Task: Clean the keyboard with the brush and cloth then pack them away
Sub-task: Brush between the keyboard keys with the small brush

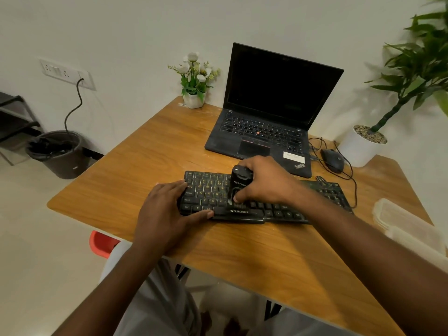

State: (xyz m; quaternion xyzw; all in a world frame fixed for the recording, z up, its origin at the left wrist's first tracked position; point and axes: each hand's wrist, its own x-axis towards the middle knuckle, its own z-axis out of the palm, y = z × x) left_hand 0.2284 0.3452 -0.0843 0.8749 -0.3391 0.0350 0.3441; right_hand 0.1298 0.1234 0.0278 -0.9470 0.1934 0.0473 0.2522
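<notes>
Your left hand [167, 209] clamps the left end of the keyboard [278, 209]: fingers lie over the leftmost keys, thumb runs along the near edge. Your right hand [266, 180] grips the brush [240, 183], a stubby black tool held upright. Fingers wrap its far side, thumb presses low on its body, and its lower end touches the keys left of centre.

The keyboard lies across the middle of the table [157, 146]; your right forearm covers part of its right half.

Surroundings:
- Laptop [274, 112]: open, screen dark, just beyond the keyboard. Its near corner sits close behind your right hand.
- Mouse [332, 159]: right of the laptop. Its cable [351, 175] loops down by the keyboard's right end.
- Flower pot [195, 81]: far edge, left of the laptop.
- Plant in white pot [361, 149]: far right corner.
- Plastic container [407, 226]: clear, at the right edge, near your right arm.
- Bin [60, 154]: on the floor, left, under a wall socket [66, 73].
- Red stool [101, 243]: below the near left edge.
</notes>
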